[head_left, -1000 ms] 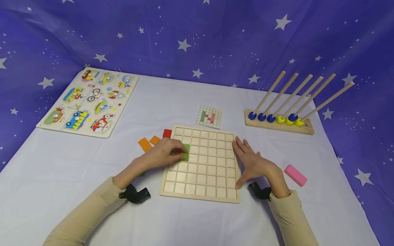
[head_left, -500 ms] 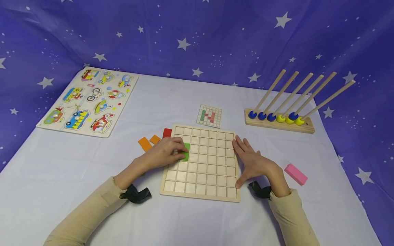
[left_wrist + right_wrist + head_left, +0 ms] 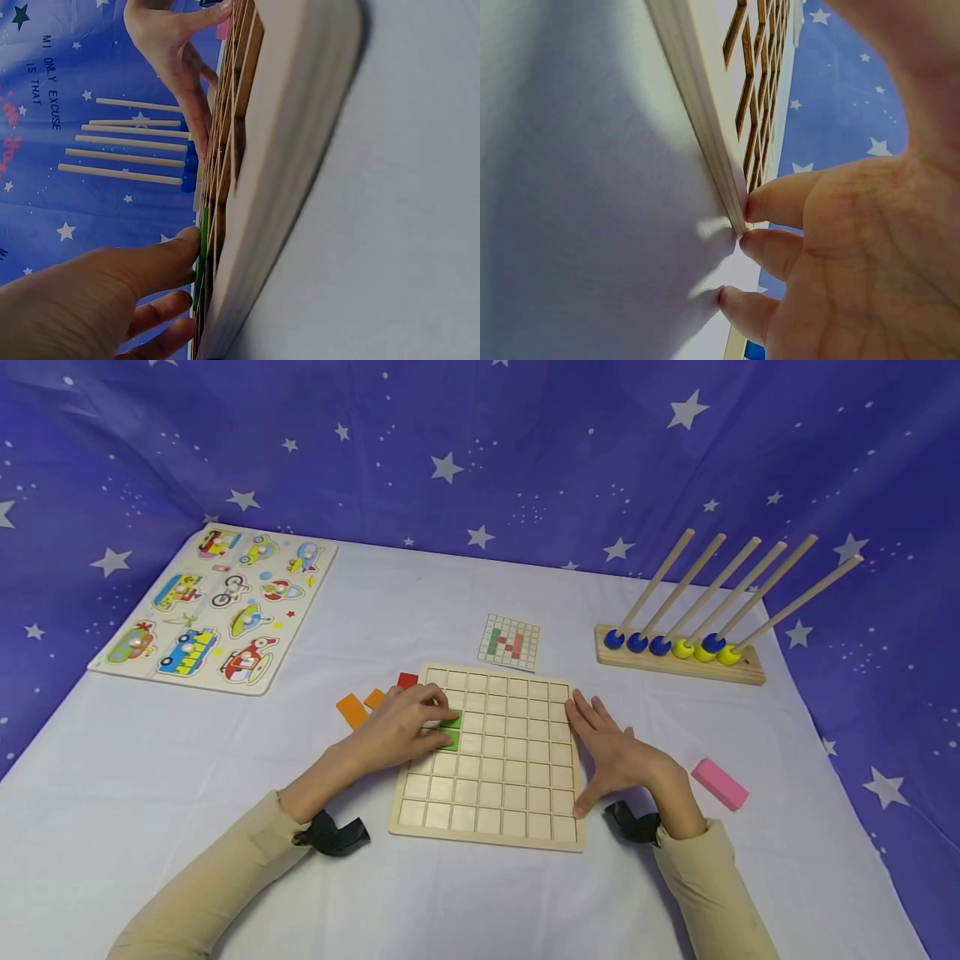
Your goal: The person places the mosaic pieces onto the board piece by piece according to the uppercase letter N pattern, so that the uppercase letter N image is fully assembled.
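In the head view my left hand (image 3: 397, 727) reaches over the left side of the wooden grid board (image 3: 495, 845). Its curved thumb and forefinger pinch at a green tile (image 3: 452, 723), which lies over the board's left columns. Just below it another green tile (image 3: 451, 742) shows, partly under the thumb. The left wrist view has the green tile (image 3: 201, 251) edge-on, close over the grid, with the thumb tip against it. My right hand (image 3: 618, 760) spreads its fingers along the board's right edge. In the right wrist view fingertips (image 3: 761, 204) touch that edge.
Orange tiles (image 3: 352, 711) and a red tile (image 3: 407, 681) lie left of the board. Behind it is a pattern card (image 3: 510, 643). A vehicle puzzle (image 3: 296, 635) is back left, a peg stand with beads (image 3: 678, 670) back right. A pink block (image 3: 720, 784) lies at right.
The left forefinger has shifted slightly, and a line between the two green tiles shows clearly now. The right hand and the board have stayed in place.
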Available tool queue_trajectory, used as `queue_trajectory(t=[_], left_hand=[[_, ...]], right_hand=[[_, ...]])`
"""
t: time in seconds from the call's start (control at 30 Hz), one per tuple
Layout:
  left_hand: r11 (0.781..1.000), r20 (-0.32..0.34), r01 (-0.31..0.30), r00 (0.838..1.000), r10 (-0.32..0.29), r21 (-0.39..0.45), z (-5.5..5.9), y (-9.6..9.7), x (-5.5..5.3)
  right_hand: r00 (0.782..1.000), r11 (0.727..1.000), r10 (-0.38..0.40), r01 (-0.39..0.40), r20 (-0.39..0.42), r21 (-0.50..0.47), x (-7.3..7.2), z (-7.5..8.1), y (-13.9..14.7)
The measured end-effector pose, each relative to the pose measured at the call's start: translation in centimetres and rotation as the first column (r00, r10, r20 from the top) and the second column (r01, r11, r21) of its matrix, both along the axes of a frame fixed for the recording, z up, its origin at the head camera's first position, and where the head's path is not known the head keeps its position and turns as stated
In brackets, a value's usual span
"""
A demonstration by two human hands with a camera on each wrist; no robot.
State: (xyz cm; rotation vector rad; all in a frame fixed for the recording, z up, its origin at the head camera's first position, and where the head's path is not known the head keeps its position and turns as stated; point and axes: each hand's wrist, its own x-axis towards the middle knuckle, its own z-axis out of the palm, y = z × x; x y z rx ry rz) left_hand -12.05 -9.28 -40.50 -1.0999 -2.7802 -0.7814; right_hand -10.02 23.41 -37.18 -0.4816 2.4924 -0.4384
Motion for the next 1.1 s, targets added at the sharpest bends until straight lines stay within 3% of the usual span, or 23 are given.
queue_trajectory(t=[0.27, 0.77, 0.9, 1.1], left_hand=[[1.000, 0.029, 0.011, 1.000, -0.011, -0.024, 0.3, -0.1, 0.1], [0.995, 0.044, 0.088, 0.995, -0.090, 0.044, 0.6, -1.5, 0.0], [0.996, 0.079, 0.062, 0.995, -0.068, 0.070, 0.4, -2.8, 0.0], [0.995, 0.188, -0.048, 0.982, 0.030, 0.090, 0.5, -5.9, 0.1]], right_hand=[[1.000, 1.000, 0.010, -0.010, -0.011, -0.003, -0.1, 0.1, -0.2], [1.000, 1.000, 0.012, -0.012, -0.015, 0.019, -0.1, 0.1, 0.0], [1.000, 1.000, 0.013, -0.013, -0.014, 0.017, 0.0, 0.2, 0.0], [1.000, 1.000, 0.014, -0.013, -0.013, 0.016, 0.0, 0.1, 0.0]])
